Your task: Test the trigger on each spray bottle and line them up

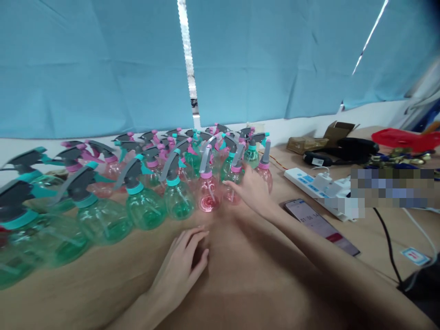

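Note:
My right hand (253,189) is at a pink spray bottle (231,195) with a grey trigger head, at the right end of the front row. Its thumb lies across the front of the bottle, and the other fingers are partly hidden beside and behind it. Just left of it stands another pink spray bottle (208,195). My left hand (184,259) rests low over the table with loosely curved fingers apart and nothing in them. Nearest to it is a green spray bottle (179,201) with a turquoise collar.
Several more green and pink spray bottles (103,220) crowd the table's left and back. To the right lie a phone (319,224) showing a timer, a white power strip (305,181), cables, black headphones (357,146) and a cardboard box (338,133). A blue curtain (137,59) hangs behind.

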Available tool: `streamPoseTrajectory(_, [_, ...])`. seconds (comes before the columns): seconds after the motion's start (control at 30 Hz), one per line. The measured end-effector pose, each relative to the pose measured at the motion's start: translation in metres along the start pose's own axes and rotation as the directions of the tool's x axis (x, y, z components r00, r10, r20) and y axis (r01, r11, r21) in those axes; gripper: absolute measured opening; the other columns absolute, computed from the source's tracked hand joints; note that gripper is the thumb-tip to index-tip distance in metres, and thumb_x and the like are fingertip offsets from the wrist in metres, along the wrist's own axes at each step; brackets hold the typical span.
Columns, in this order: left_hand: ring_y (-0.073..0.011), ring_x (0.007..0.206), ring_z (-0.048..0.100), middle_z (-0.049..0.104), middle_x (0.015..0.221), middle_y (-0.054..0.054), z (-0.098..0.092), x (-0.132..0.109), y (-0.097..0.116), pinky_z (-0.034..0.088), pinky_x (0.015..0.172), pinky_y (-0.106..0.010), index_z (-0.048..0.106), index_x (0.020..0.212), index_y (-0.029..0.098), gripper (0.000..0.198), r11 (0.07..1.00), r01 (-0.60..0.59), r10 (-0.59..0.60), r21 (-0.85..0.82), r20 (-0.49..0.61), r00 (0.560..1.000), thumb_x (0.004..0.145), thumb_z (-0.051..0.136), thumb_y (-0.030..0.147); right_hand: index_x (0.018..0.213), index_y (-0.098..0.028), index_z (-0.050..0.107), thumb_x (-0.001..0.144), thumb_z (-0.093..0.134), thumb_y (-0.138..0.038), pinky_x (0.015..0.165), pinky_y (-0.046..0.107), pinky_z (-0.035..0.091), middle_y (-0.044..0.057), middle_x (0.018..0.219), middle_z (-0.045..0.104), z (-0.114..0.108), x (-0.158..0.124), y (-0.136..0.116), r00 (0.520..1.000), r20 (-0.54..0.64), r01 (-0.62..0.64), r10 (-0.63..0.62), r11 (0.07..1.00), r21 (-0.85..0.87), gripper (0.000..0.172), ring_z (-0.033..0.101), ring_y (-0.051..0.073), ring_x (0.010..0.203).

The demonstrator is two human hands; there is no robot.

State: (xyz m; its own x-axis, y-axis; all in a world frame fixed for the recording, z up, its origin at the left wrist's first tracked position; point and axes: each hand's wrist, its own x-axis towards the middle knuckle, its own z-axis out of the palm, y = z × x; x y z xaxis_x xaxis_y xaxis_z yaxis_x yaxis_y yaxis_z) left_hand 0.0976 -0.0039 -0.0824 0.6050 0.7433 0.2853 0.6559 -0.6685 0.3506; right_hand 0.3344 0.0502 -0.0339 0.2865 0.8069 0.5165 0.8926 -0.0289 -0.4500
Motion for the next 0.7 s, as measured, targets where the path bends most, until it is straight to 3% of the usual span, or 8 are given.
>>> streamPoseTrajectory(0.17, [-0.0243, 0.11, 0.055, 0.057, 0.119, -0.007, -0.003, 0.0, 0.001, 0.045, 0.095, -0.046, 0.051, 0.114, 0.024, 0.025, 0.999, 0.009, -0.01, -0.039, -0.01, 1.0, 0.09, 0.044, 0.024, 0.109, -0.013, 0.051, 0.08, 0.06, -0.044, 0.072, 0.04, 0.047, 0.017, 0.1, 0.067, -0.003, -0.006, 0.0, 0.999, 0.034, 0.002, -0.001, 0.999, -0.041, 0.043, 0.064, 0.033, 0.093])
streamPoseTrajectory(0.37, [-0.0234, 0.107, 0.057, 0.059, 0.116, -0.005, -0.004, 0.002, 0.002, 0.047, 0.093, -0.044, 0.052, 0.109, 0.025, 0.02, 0.989, 0.043, -0.046, -0.139, -0.022, 0.999, 0.091, 0.044, 0.028, 0.109, -0.016, 0.049, 0.08, 0.058, -0.046, 0.063, 0.039, 0.047, 0.013, 0.093, 0.068, -0.024, -0.038, -0.004, 0.998, 0.058, 0.034, -0.033, 0.999, -0.005, 0.042, 0.065, 0.032, 0.085])
streamPoseTrajectory(0.47, [-0.0235, 0.107, 0.058, 0.06, 0.115, -0.005, -0.006, 0.004, 0.005, 0.047, 0.092, -0.045, 0.051, 0.11, 0.026, 0.021, 0.966, 0.106, -0.111, -0.234, -0.008, 0.994, 0.091, 0.046, 0.031, 0.103, -0.019, 0.05, 0.079, 0.057, -0.05, 0.06, 0.037, 0.046, 0.013, 0.099, 0.067, -0.035, -0.059, -0.01, 0.996, 0.082, 0.044, -0.047, 0.998, 0.035, 0.039, 0.064, 0.031, 0.088])
streamPoseTrajectory(0.57, [-0.0241, 0.114, 0.055, 0.058, 0.122, -0.005, -0.014, 0.009, 0.011, 0.043, 0.098, -0.048, 0.048, 0.116, 0.027, 0.029, 0.934, 0.148, -0.166, -0.326, -0.029, 0.986, 0.088, 0.051, 0.034, 0.098, -0.02, 0.051, 0.078, 0.058, -0.054, 0.063, 0.038, 0.048, 0.012, 0.097, 0.066, -0.042, -0.077, -0.02, 0.987, 0.139, 0.068, -0.078, 0.995, 0.078, 0.04, 0.063, 0.031, 0.09])
streamPoseTrajectory(0.7, [-0.0231, 0.124, 0.047, 0.05, 0.134, -0.005, -0.036, 0.018, 0.022, 0.038, 0.105, -0.046, 0.039, 0.128, 0.028, 0.049, 0.899, 0.076, -0.139, -0.431, -0.116, 0.984, 0.084, 0.058, 0.037, 0.106, -0.021, 0.053, 0.081, 0.058, -0.049, 0.069, 0.038, 0.049, 0.009, 0.101, 0.065, -0.045, -0.093, -0.041, 0.963, 0.223, 0.106, -0.152, 0.973, 0.207, 0.038, 0.062, 0.028, 0.094])
